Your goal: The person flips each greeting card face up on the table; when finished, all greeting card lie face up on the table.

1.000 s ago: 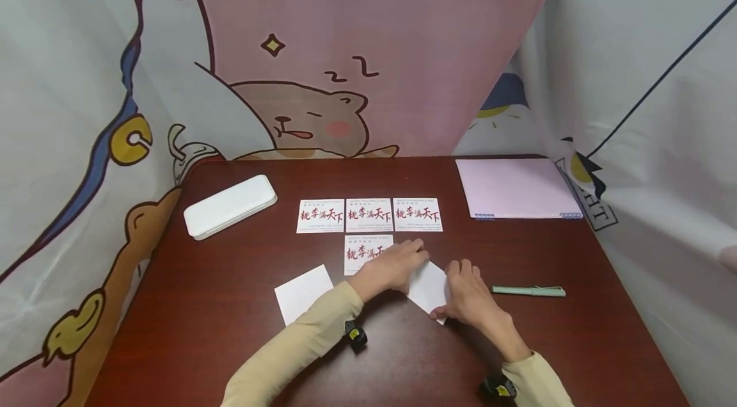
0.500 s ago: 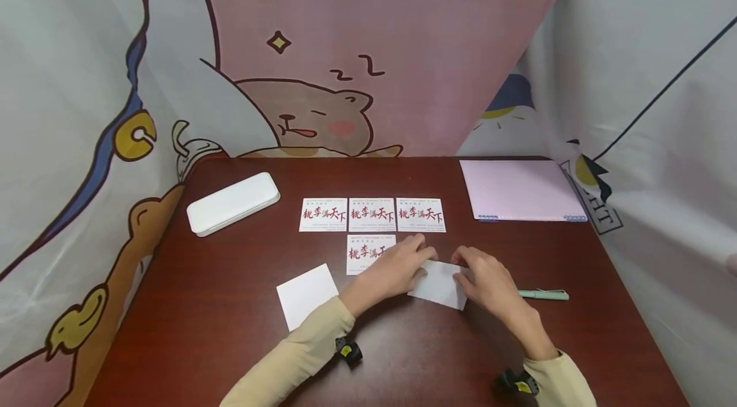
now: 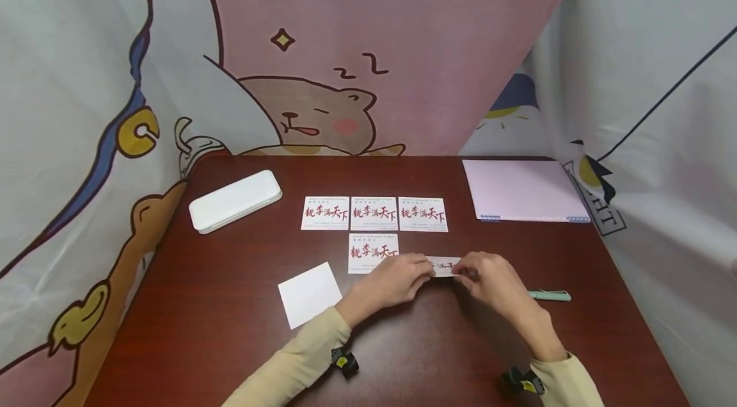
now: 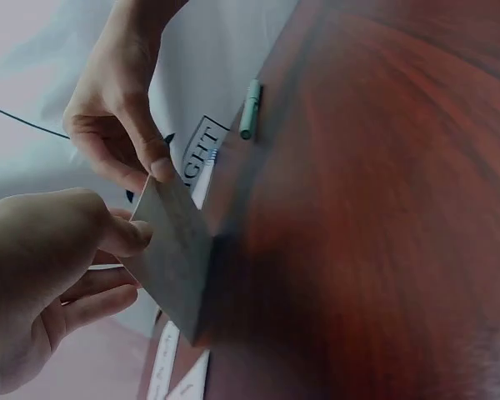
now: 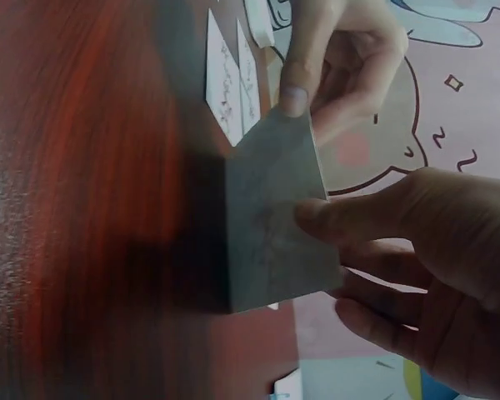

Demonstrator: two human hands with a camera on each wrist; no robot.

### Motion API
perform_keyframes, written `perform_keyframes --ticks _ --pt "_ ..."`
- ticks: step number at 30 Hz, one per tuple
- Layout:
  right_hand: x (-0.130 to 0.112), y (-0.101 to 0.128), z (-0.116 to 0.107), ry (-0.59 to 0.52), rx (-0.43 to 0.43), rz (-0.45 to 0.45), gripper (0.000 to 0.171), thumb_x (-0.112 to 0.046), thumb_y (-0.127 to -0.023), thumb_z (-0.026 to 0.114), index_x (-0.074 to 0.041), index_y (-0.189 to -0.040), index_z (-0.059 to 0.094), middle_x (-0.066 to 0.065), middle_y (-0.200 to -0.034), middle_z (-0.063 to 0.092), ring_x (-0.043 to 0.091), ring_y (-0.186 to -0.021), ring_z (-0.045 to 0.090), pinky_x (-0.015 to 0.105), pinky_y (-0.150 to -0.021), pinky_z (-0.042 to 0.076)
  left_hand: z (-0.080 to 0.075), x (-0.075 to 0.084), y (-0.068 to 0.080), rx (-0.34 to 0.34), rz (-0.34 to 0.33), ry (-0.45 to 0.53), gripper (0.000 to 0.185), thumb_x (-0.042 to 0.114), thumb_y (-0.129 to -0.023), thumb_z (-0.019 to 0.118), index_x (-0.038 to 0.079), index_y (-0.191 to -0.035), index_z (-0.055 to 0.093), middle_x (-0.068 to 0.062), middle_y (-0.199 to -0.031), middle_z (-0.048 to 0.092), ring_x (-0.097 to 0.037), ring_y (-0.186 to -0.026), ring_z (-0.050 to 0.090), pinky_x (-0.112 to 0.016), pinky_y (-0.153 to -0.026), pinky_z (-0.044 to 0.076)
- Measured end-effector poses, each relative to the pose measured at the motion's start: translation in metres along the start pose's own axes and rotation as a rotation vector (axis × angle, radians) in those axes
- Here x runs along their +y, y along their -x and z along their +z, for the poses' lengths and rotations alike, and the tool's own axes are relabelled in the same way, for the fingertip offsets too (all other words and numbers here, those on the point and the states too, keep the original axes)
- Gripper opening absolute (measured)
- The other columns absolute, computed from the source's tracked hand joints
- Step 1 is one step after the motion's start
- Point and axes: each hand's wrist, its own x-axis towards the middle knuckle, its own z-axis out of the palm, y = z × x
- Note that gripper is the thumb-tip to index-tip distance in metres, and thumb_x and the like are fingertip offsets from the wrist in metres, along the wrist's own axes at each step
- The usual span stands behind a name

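Note:
Both hands hold one small card [image 3: 444, 265] between them, raised on its edge above the dark red table [image 3: 230, 343], its red-printed face showing. My left hand [image 3: 428, 268] pinches its left end and my right hand [image 3: 459, 271] pinches its right end. In the left wrist view the card [image 4: 179, 254] is tilted, with the left thumb [image 4: 136, 236] on it and the right hand's fingertips [image 4: 160, 169] at its top corner. The right wrist view shows the card [image 5: 275, 217] under the right thumb [image 5: 317, 215], the left hand's fingertips [image 5: 293, 98] at its top.
Three printed cards [image 3: 373, 213] lie in a row, and a fourth [image 3: 368, 252] lies below the middle one. A blank white card [image 3: 309, 295] lies at the left. There is a white case [image 3: 235, 200] at the back left, a pink notebook [image 3: 521, 189] at the back right, and a green pen [image 3: 549, 295] by the right hand.
The card lay flat, white side up, under both hands; now it is lifted and turned on edge with its print showing. The hands have drawn closer together.

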Motion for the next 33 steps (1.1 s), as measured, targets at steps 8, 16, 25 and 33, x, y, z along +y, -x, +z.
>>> perform_keyframes --ticks 8,16,25,33 --pt "0.009 0.001 0.019 -0.012 -0.085 0.001 0.020 -0.013 -0.064 0.081 -0.015 -0.082 0.072 -0.006 -0.079 0.068 0.012 -0.073 0.063 0.032 -0.064 0.051 0.013 -0.004 0.008 -0.045 -0.038 0.010 0.010 0.020 -0.085 0.063 0.021 -0.094 0.066 0.011 -0.093 0.065 -0.004 -0.082 0.061 -0.016 -0.075 0.050" --pt "0.012 -0.002 0.032 -0.013 -0.109 0.000 0.022 -0.013 -0.064 0.081 -0.015 -0.084 0.071 -0.005 -0.082 0.069 0.014 -0.075 0.064 0.034 -0.065 0.051 0.021 -0.010 0.011 -0.096 -0.087 0.026 0.018 0.016 -0.081 0.067 0.019 -0.098 0.067 0.009 -0.097 0.065 -0.005 -0.089 0.061 -0.015 -0.081 0.048" --pt "0.019 -0.008 0.043 -0.003 -0.095 0.013 0.021 -0.013 -0.066 0.080 -0.015 -0.085 0.072 -0.003 -0.086 0.069 0.015 -0.079 0.065 0.036 -0.068 0.052 0.032 -0.020 0.009 -0.110 -0.121 0.032 0.019 0.016 -0.079 0.068 0.018 -0.098 0.067 0.007 -0.096 0.065 -0.006 -0.087 0.060 -0.014 -0.080 0.048" --pt "0.021 -0.010 0.048 0.011 -0.085 0.026 0.022 -0.016 -0.066 0.081 -0.014 -0.086 0.072 -0.001 -0.090 0.070 0.016 -0.083 0.066 0.037 -0.070 0.053 0.037 -0.026 0.010 -0.101 -0.142 0.044 0.017 0.015 -0.080 0.067 0.018 -0.096 0.067 0.008 -0.095 0.064 -0.005 -0.086 0.059 -0.015 -0.079 0.048"
